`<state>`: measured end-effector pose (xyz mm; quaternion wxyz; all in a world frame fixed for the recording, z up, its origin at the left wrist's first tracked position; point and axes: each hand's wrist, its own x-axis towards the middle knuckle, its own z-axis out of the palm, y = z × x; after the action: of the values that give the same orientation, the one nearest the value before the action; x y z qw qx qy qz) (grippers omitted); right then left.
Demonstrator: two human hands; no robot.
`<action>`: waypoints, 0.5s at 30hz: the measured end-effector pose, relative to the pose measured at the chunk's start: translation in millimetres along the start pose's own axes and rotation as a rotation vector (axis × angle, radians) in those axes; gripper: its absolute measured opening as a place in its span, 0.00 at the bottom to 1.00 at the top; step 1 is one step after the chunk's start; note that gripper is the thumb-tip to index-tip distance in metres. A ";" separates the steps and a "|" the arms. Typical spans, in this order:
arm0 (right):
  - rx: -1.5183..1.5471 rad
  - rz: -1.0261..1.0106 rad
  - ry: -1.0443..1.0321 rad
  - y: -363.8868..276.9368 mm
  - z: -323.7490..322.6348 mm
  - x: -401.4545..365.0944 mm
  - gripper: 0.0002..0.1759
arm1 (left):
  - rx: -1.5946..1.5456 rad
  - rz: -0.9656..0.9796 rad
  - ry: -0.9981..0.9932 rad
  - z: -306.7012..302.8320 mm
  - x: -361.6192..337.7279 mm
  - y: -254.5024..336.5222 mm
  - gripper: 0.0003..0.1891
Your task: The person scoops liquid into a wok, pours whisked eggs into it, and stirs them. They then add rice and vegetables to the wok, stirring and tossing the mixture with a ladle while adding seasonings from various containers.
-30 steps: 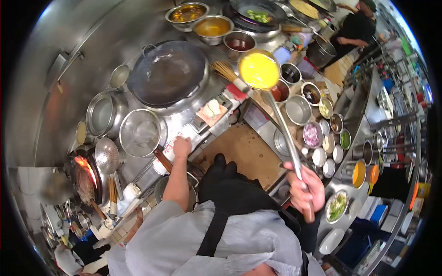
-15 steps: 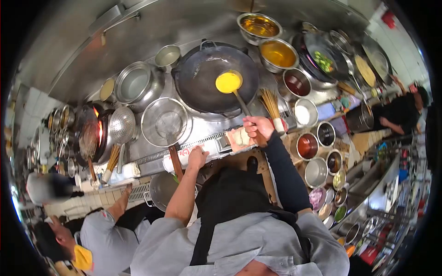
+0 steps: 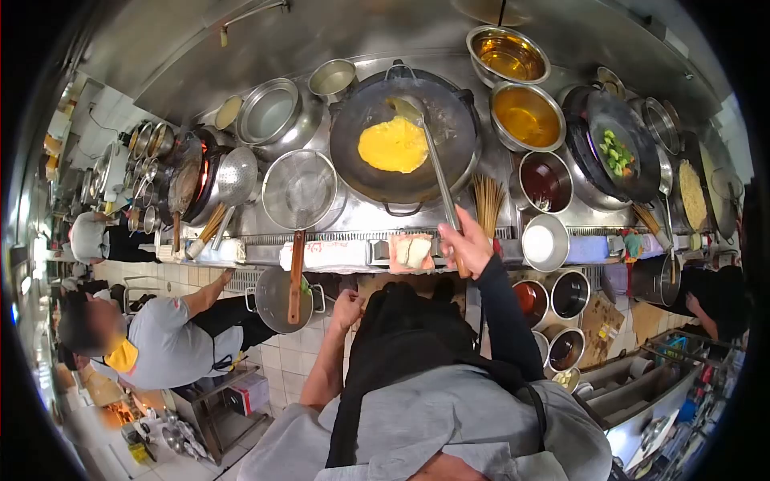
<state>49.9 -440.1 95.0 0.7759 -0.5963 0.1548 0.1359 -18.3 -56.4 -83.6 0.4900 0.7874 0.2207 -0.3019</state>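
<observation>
My right hand [image 3: 468, 247] grips the long handle of a ladle [image 3: 438, 172], whose bowl rests tilted near the far side of a wok [image 3: 361, 104]. Yellow beaten egg [image 3: 393, 145] lies spread in the wok, left of the ladle's handle. My left hand [image 3: 348, 309] is curled closed just below the counter's front edge; whatever may be in its fingers is hidden. Close to it are the wooden handle of a wire strainer [image 3: 299, 192] and a white towel roll [image 3: 321, 253]. A folded cloth [image 3: 412, 251] lies on the counter edge between my hands.
Two bowls of amber oil [image 3: 525, 118] stand right of the wok, beside a bamboo brush [image 3: 488, 204] and sauce pots [image 3: 546, 181]. Another wok [image 3: 630, 128] holds green vegetables. A perforated skimmer [image 3: 237, 175] lies left. One co-worker [image 3: 172, 329] stands at left, another at right.
The egg has gone from the ladle into the wok, and the ladle's bowl has moved to the far side. My left hand has left the towel and dropped below the counter edge. The view has shifted.
</observation>
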 end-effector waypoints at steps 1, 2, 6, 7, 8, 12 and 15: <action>-0.038 0.034 -0.006 3.4 -9.3 -4.7 0.13 | -0.005 0.006 0.004 6.3 -4.4 3.0 0.17; -0.073 0.026 0.081 22.0 -17.8 -1.6 0.10 | -0.011 0.012 0.006 12.4 -9.4 4.8 0.17; 0.040 0.038 0.169 51.0 -22.7 7.1 0.07 | 0.015 0.059 -0.076 24.8 -14.3 9.2 0.18; 0.049 0.042 0.192 58.1 -21.0 10.3 0.06 | 0.020 0.075 -0.102 27.1 -13.2 12.8 0.17; 0.057 0.050 0.213 66.6 -18.3 10.6 0.06 | 0.070 0.097 -0.109 28.8 -9.9 16.2 0.17; 0.245 0.178 0.129 63.7 6.3 -12.8 0.08 | 0.163 0.127 -0.135 24.0 -0.2 16.2 0.16; 0.431 0.236 -0.022 44.0 15.0 -3.5 0.09 | 0.397 0.155 -0.255 7.9 -0.9 33.3 0.15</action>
<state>30.4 -414.6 61.2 0.8656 -0.3933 0.2405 0.1957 0.4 -77.6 -64.4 0.3711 0.8384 0.0324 -0.3980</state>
